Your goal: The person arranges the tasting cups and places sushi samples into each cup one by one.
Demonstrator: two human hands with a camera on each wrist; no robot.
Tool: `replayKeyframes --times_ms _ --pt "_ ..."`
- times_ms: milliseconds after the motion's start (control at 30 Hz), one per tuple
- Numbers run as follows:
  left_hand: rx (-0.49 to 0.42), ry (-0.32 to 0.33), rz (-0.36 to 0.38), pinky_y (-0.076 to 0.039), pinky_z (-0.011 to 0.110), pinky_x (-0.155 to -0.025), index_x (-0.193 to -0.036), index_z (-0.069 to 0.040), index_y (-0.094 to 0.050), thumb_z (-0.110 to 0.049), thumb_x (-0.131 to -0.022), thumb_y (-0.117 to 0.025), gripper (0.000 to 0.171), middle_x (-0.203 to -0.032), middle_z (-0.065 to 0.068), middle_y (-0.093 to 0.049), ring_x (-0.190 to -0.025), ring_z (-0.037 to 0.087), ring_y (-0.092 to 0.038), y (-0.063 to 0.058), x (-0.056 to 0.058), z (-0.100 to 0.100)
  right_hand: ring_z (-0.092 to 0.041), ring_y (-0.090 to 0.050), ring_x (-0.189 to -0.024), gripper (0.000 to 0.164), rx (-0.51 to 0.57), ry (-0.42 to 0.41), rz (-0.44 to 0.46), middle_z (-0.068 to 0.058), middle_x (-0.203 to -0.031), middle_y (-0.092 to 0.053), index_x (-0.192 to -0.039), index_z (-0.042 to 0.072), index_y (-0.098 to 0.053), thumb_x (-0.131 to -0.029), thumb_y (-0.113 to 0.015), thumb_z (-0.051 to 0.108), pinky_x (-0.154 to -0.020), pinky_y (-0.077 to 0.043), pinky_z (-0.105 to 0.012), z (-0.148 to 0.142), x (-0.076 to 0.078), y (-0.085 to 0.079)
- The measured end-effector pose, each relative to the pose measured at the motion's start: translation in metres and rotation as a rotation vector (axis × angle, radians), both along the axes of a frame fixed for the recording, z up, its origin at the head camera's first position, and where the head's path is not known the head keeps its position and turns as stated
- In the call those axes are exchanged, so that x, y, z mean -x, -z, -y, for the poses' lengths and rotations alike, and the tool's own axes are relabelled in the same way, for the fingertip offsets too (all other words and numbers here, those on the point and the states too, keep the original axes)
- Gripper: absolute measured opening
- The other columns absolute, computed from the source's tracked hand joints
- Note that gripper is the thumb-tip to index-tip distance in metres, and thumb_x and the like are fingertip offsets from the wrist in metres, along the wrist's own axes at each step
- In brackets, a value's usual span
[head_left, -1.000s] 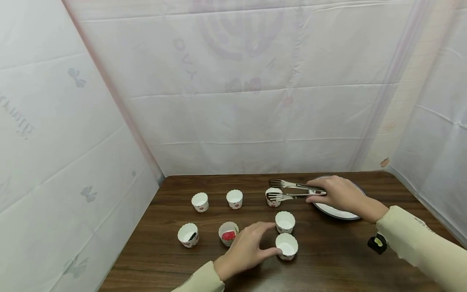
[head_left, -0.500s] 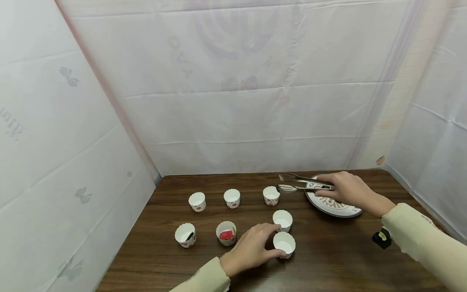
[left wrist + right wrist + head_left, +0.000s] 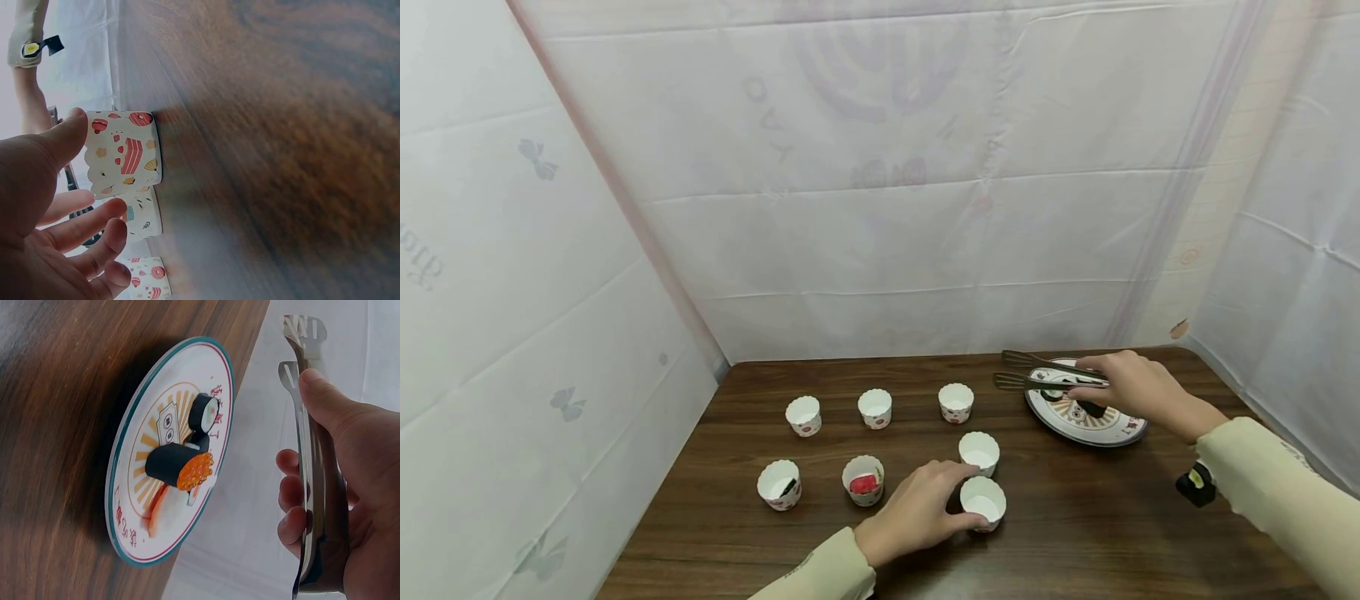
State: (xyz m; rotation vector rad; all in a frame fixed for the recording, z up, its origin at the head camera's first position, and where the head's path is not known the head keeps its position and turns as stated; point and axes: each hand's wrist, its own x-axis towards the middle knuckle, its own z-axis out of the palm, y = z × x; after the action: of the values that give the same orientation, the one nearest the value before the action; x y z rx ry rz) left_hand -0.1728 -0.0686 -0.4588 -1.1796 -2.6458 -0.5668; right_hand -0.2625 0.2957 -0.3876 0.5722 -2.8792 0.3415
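My left hand (image 3: 917, 517) holds the near right paper baking cup (image 3: 983, 500) between thumb and forefinger, low at the table. Its forefinger tip lies in front of a second paper cup (image 3: 978, 452) just behind. My right hand (image 3: 1131, 387) grips metal serving tongs (image 3: 324, 512), their jaws apart with nothing between them, above the round plate (image 3: 117, 475). On the plate lie toy-like sushi pieces: an orange-roe roll (image 3: 195, 472) wrapped in black, a small cut roll (image 3: 204, 412), and an orange-and-white piece (image 3: 161, 512).
In the back row stand three white cups: left (image 3: 804, 416), middle (image 3: 876, 408) and right (image 3: 956, 403). At front left, one cup (image 3: 780, 485) holds something black; another (image 3: 863, 481) holds a red piece. A white sheet (image 3: 880, 250) hangs behind the wooden table (image 3: 715, 517).
My right hand has moved the tongs to the right, from over the back right cup to over the plate. My left hand stays at the near right cup.
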Motion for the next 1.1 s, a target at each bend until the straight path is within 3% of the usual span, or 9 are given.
replayKeyframes --times_ms 133,267,800,1100 --pt "0.005 0.015 -0.002 -0.052 0.024 -0.088 -0.131 -0.012 -0.069 -0.045 -0.09 -0.078 0.053 -0.12 -0.003 -0.072 -0.102 0.008 -0.065 0.0 0.001 -0.001 -0.03 -0.07 -0.075 0.064 -0.015 0.014 -0.003 -0.025 -0.117 -0.071 -0.129 0.002 -0.069 -0.091 -0.074 0.052 -0.049 -0.048 -0.04 -0.004 0.001 0.0" --pt "0.003 0.022 -0.004 -0.052 0.022 -0.085 -0.13 -0.012 -0.07 -0.045 -0.09 -0.078 0.053 -0.117 -0.004 -0.073 -0.098 0.007 -0.065 0.0 0.001 -0.001 -0.04 -0.071 -0.088 0.061 -0.031 0.029 0.017 -0.026 -0.118 -0.07 -0.127 0.0 -0.069 -0.092 -0.074 0.05 -0.056 -0.054 -0.05 -0.007 0.0 -0.001" --pt "0.005 0.024 0.018 -0.052 0.022 -0.084 -0.129 -0.011 -0.071 -0.045 -0.09 -0.079 0.052 -0.117 -0.004 -0.074 -0.098 0.007 -0.066 0.002 0.002 -0.001 -0.045 -0.07 -0.089 0.066 -0.06 0.093 0.114 -0.029 -0.118 -0.068 -0.127 -0.005 -0.067 -0.092 -0.073 0.051 -0.059 -0.054 -0.055 -0.021 -0.007 0.002" --pt "-0.005 0.027 0.022 -0.052 0.021 -0.085 -0.129 -0.011 -0.071 -0.045 -0.09 -0.079 0.053 -0.117 -0.004 -0.074 -0.098 0.006 -0.066 0.002 0.001 -0.001 -0.047 -0.069 -0.089 0.063 -0.094 0.114 0.114 -0.03 -0.115 -0.069 -0.125 -0.005 -0.068 -0.091 -0.075 0.048 -0.061 -0.054 -0.056 -0.025 -0.009 0.004"
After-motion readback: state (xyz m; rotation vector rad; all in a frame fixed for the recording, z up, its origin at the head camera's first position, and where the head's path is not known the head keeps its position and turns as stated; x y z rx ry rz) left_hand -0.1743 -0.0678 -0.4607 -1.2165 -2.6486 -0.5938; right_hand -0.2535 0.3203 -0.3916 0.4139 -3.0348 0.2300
